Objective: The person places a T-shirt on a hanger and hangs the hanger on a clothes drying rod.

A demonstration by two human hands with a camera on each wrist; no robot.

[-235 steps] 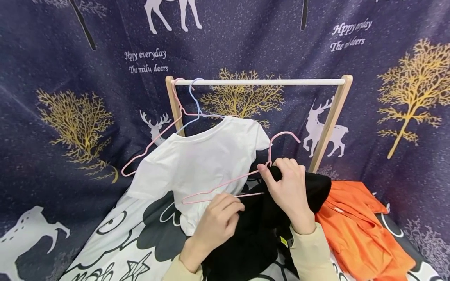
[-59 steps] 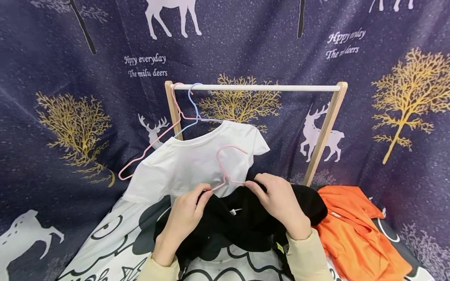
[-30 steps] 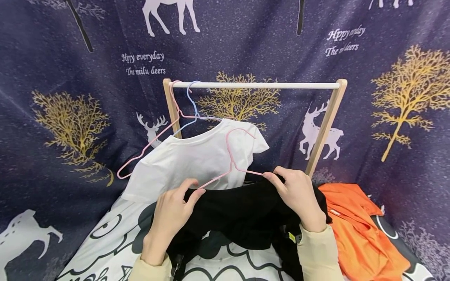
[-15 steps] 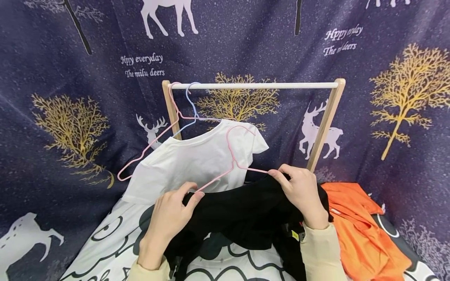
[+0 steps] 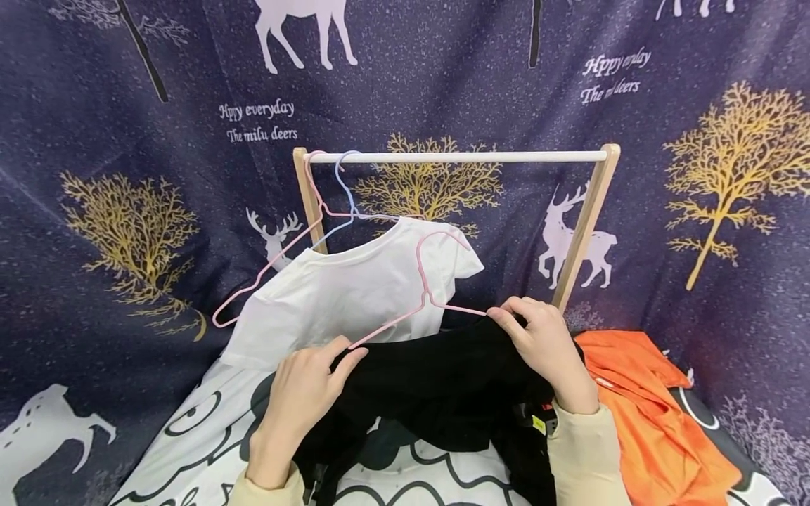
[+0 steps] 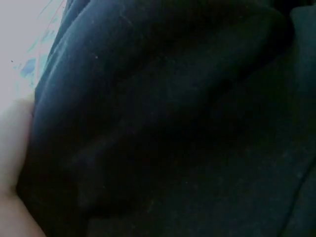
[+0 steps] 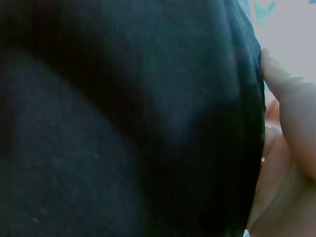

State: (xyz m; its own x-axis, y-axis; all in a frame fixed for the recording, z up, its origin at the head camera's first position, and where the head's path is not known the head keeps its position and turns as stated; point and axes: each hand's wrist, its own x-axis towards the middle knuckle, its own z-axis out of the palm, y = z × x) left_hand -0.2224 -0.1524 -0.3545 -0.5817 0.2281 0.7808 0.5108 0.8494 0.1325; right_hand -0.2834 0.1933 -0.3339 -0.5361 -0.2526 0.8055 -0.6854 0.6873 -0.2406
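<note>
A pink hanger (image 5: 426,288) stands hook up between the two hands, its shoulders running down into the neckline of a black garment (image 5: 430,379). My left hand (image 5: 300,393) pinches the garment and the hanger's left arm between thumb and fingers. On the other side my right hand (image 5: 544,344) pinches the cloth at the hanger's right arm. The hanger's lower parts are hidden inside the black cloth. Black fabric (image 6: 158,118) fills most of the left wrist view, and dark fabric (image 7: 133,123) covers much of the right wrist view beside the fingers.
Behind stands a rack with a white rail (image 5: 468,157). An empty pink hanger (image 5: 259,274) and a blue hanger (image 5: 348,190) bearing a white shirt (image 5: 354,288) hang at its left end. An orange garment (image 5: 658,414) lies at right on the patterned sheet (image 5: 183,450).
The hands have moved apart along the hanger's arms, and the hanger has risen and shifted right since two seconds ago. Earlier, the left hand was at the hanger's lower part; the black cloth is now spread wider.
</note>
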